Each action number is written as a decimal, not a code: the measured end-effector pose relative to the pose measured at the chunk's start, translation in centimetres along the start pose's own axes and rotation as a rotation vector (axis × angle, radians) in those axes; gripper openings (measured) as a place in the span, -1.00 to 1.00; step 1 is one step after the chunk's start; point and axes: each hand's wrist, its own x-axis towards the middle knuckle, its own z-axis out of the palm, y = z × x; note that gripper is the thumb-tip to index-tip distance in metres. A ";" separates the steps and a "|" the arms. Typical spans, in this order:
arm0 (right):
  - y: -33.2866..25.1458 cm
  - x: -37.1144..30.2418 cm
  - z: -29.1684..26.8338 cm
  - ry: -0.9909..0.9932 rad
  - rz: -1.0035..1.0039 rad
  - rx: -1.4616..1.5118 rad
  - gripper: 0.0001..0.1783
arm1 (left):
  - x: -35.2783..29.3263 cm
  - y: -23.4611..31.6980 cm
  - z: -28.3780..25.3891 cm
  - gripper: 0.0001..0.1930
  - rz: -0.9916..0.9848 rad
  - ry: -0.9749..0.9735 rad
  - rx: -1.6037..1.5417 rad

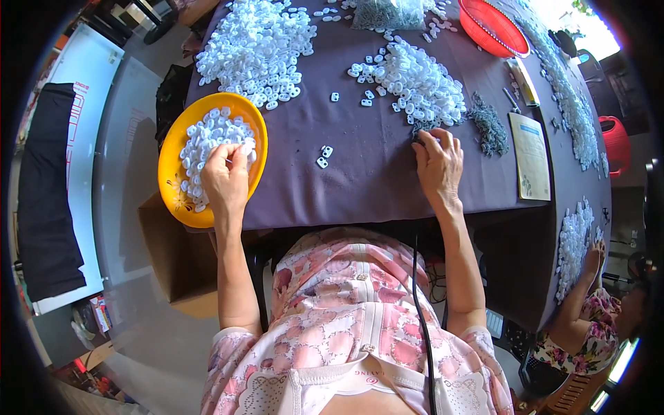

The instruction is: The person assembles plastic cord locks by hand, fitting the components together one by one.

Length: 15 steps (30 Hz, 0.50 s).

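Observation:
My left hand [227,176] is over a yellow oval bowl [171,155] at the table's left edge. Its thumb and fingers pinch together at what looks like a small white plastic piece [245,147]. Many similar white oval pieces with holes [207,131] fill the bowl. On the right, my right hand [440,162] bends its fingers down at the near edge of a heap of white pieces [422,79]. A few small dark grey parts [419,127] lie by those fingertips; what the fingers grip is hidden. Between my hands rest a few loose white pieces [324,158].
A larger white heap [256,48] covers the far left. Grey small parts form a pile [488,124] beside a booklet [531,155]. At the back are a clear bag [389,14] and a red basket [492,28]. Another person's arm [581,283] reaches to a heap at right.

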 end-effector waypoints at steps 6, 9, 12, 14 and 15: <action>-1.2 -0.6 0.4 -0.087 -0.173 0.275 -0.71 | -0.3 -1.2 0.3 -0.90 0.014 0.015 0.048; -0.9 -1.0 -0.1 -0.144 -0.220 0.331 -0.68 | -0.2 -1.5 0.6 -0.90 0.035 0.029 0.075; 0.3 -1.2 -0.7 -0.151 -0.231 0.350 -0.71 | -0.2 -1.8 0.7 -0.90 0.040 0.038 0.077; 0.9 -1.2 -0.9 -0.114 -0.243 0.336 -0.77 | -0.3 -2.0 0.8 -0.90 0.046 0.042 0.072; 1.0 -1.2 -1.0 -0.096 -0.245 0.291 -0.78 | -0.3 -2.0 0.8 -0.89 0.039 0.042 0.053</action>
